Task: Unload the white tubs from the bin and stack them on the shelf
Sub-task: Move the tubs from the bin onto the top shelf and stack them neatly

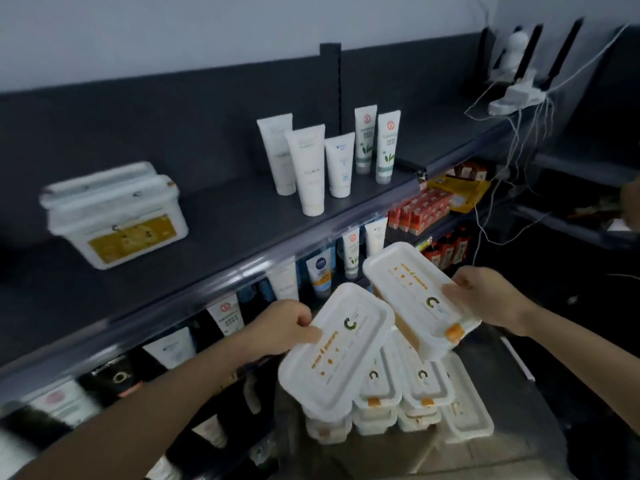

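Hands: left hand [294, 323] grips one white tub [336, 351] by its end, right hand [485, 296] grips a second tub [415, 296], both above the remaining tubs [419, 393]. Judgement: keep lids level, set squarely beside the stacked tubs [114, 216] on the shelf [225, 220], edges aligned.

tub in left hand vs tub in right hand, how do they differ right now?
Left-hand tub is lower, over the tubs in the bin; right-hand tub is higher, nearer the shelf. Left-hand tub shows mostly lid; right-hand tub tilts, showing a tan side and orange clasp. Green C sits at the left-hand tub's far end, the right-hand tub's near end. Shared: white, same lid print, each gripped on a long edge.
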Demonstrator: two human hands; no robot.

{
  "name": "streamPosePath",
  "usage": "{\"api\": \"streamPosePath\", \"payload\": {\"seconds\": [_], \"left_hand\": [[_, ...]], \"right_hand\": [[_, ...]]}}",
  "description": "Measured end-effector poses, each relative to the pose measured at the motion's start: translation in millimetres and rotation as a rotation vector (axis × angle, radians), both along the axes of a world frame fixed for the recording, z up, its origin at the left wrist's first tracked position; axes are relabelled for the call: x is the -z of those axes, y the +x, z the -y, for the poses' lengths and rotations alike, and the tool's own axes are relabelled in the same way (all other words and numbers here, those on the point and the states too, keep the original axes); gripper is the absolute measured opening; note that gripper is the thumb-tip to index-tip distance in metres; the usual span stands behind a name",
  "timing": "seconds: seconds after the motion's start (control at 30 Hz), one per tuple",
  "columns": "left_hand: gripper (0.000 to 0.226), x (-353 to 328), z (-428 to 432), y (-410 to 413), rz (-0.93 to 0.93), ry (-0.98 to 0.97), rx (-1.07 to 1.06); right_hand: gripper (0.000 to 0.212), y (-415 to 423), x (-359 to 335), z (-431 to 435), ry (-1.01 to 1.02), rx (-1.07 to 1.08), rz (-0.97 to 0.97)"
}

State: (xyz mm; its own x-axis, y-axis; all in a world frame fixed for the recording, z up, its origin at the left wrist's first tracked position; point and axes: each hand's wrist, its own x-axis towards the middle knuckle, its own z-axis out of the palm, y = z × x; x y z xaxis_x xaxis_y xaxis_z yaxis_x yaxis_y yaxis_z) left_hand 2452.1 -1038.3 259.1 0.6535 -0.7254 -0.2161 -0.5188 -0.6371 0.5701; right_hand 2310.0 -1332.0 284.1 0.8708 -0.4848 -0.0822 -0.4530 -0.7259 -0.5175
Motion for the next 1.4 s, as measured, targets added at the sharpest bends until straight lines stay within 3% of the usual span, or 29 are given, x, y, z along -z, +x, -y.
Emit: {"api": "streamPosePath", "payload": {"seconds": [0.17,0.37,0.63,0.87,1.13,1.4], "left_hand": [[0.033,-60,-40,10,0.0,-0.128,-0.235],[0.02,-108,-104,26,-0.017,-0.238,-0.505],[0.023,-144,-205,31,-0.028,-0.358,-0.829],[0.018,-145,-293,34,-0.053,-0.386,-1.066],[0.018,-138,-335,66,-0.136,-0.549,-1.209],[0.022,-126,-324,106,-0.203,-0.673,-1.253]], "right_hand": [[0.03,26,-56,-30,0.031,0.006,0.169],[0.033,74,-110,-92,0.09,-0.117,0.241],[0.025,145,-127,-183,0.278,-0.217,0.22],[0.021,201,-123,-217,0.322,-0.165,0.23],[0.011,246,-115,-233,0.419,-0.109,0.181],[0.016,279,-106,-239,0.447,-0.045,0.2]]}}
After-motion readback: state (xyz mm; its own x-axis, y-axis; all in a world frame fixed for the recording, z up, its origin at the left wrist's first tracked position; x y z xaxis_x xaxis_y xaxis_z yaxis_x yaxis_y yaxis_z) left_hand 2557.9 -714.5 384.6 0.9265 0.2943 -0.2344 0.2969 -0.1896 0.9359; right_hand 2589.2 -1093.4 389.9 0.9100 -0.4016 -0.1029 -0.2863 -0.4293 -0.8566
